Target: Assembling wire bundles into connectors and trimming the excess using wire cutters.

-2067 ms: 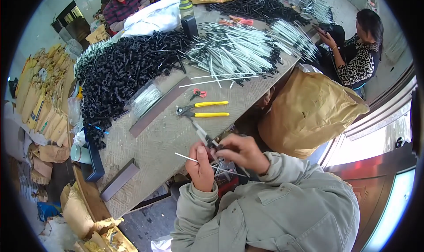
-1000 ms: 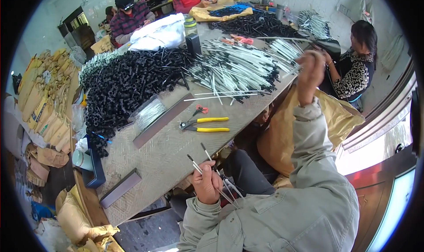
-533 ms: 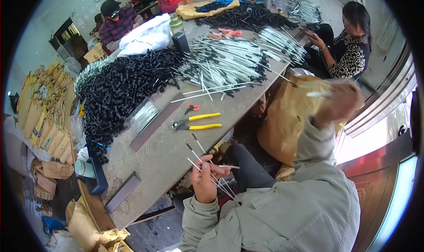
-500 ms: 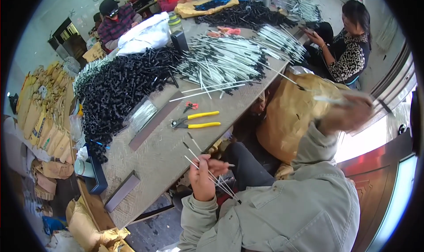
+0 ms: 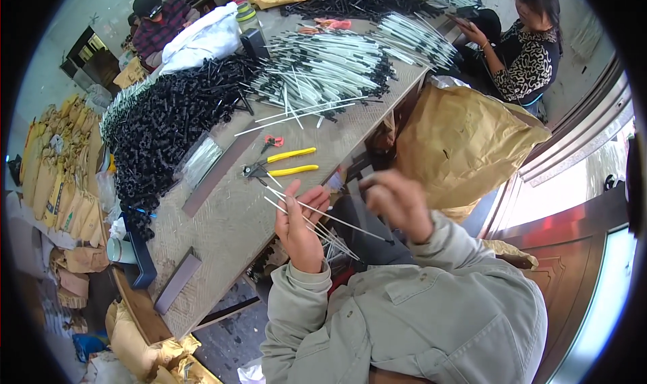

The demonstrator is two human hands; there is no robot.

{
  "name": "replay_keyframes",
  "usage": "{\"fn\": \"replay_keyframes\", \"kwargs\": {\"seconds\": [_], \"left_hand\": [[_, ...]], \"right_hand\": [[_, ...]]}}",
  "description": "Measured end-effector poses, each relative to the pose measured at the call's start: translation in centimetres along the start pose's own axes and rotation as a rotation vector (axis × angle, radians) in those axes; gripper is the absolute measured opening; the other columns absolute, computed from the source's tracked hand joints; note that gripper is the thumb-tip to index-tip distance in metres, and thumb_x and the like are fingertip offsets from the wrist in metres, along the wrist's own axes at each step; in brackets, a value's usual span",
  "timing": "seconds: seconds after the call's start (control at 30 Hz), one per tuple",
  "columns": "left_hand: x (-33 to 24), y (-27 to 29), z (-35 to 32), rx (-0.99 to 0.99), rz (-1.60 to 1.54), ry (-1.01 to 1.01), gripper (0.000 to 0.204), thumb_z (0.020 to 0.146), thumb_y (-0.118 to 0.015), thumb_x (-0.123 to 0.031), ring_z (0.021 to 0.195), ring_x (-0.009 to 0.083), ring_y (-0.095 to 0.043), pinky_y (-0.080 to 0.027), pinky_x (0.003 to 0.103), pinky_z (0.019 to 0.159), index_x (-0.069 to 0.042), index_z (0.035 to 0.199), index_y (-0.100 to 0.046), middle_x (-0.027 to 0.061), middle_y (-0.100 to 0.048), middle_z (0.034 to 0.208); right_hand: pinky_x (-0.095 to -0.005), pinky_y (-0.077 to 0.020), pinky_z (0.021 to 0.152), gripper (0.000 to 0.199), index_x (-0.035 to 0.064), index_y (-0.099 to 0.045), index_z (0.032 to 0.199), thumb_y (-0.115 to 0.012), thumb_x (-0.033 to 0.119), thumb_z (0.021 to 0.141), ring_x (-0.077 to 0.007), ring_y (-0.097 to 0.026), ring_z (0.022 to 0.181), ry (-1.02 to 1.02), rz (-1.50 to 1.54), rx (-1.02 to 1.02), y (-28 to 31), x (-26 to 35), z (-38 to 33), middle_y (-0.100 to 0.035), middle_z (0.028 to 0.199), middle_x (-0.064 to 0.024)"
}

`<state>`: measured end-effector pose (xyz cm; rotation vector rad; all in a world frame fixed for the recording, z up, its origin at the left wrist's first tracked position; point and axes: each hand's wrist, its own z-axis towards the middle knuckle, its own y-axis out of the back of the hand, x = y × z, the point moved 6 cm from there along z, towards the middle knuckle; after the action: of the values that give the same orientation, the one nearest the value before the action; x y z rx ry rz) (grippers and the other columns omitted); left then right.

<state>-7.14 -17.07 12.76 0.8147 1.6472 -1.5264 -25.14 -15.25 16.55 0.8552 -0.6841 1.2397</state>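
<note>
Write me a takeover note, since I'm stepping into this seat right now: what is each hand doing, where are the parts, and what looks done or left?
Left hand: gripping a fan of thin white rods.
Right hand: raised beside them, blurred; whether it holds anything is unclear.
On the table: yellow-handled pliers, heap of black parts, pile of white rods. Brown sack at right.
Done: a few rods gathered in hand.
Left: both large piles remain.

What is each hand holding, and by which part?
The left hand holds a bundle of thin white rods around their middle, ends fanning out. The right hand is blurred; its grip cannot be told.
</note>
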Motion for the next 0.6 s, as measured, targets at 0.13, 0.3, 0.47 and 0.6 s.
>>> {"fn": "replay_keyframes", "kwargs": {"seconds": [0.13,0.3,0.47,0.6], "left_hand": [[0.4,0.9,-0.4,-0.082,0.233,-0.169,0.029,0.096,-0.038,-0.024,0.069,0.0089,-0.053,-0.044,0.022,0.061,0.000,0.109,-0.048,0.0046,-0.054,0.079],[-0.1,2.1,-0.6,-0.148,0.156,-0.212,0.021,0.095,-0.042,-0.021,0.053,0.0042,-0.034,-0.031,0.019,0.048,-0.003,0.104,-0.048,-0.0023,-0.039,0.066],[-2.0,4.1,-0.6,-0.198,-0.129,-0.107,0.024,0.094,-0.043,-0.026,0.046,0.0049,-0.034,-0.030,0.018,0.042,-0.006,0.108,-0.044,-0.0007,-0.039,0.060],[-2.5,4.0,-1.7,-0.101,-0.117,-0.100,0.025,0.095,-0.038,-0.024,0.045,0.0088,-0.043,-0.036,0.021,0.042,-0.006,0.113,-0.039,0.0071,-0.053,0.067]], "right_hand": [[-0.0311,-0.0491,0.056,0.030,0.0016,-0.058,0.106,-0.064,0.008,0.077,-0.0271,-0.064,0.065,0.155,-0.302,0.182,-5.4,-1.0,-0.9,-0.062,0.079,-0.0161],[-0.0325,-0.0502,0.061,0.028,0.0027,-0.061,0.102,-0.066,0.011,0.076,-0.0292,-0.063,0.069,0.065,-0.234,0.353,-7.1,-1.2,0.1,-0.063,0.081,-0.0156],[-0.0269,-0.0485,0.061,0.017,-0.0015,-0.062,0.097,-0.053,0.005,0.084,-0.0147,-0.060,0.067,0.124,-0.159,0.178,0.5,-2.9,13.5,-0.065,0.082,-0.0085],[-0.0263,-0.0459,0.056,0.019,-0.0027,-0.061,0.088,-0.058,0.015,0.083,-0.0126,-0.057,0.059,0.148,-0.435,0.027,3.0,-6.7,27.9,-0.063,0.073,-0.0091]]}}
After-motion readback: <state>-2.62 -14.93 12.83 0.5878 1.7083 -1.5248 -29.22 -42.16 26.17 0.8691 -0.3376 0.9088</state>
